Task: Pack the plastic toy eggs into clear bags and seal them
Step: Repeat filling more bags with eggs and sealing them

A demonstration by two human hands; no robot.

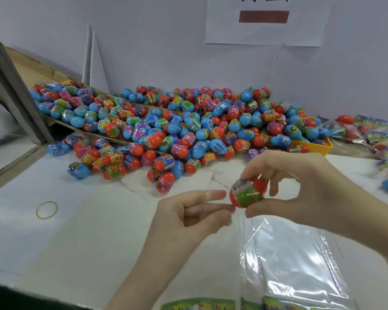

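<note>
My right hand (300,186) pinches a red toy egg (248,193) with a green printed band, held just above the table between thumb and fingers. My left hand (188,218) is right beside it, its fingertips touching the egg's left end, fingers half curled and holding nothing else. A stack of clear bags (296,258) lies flat under my right forearm. A big heap of red and blue toy eggs (177,126) covers the back of the table.
A rubber band (46,210) lies on the white table at the left. A yellow tray (323,146) sits under the heap's right end. Filled bags (372,135) pile at the far right. Printed green cards (199,304) show at the near edge. A grey post (14,90) leans at the left.
</note>
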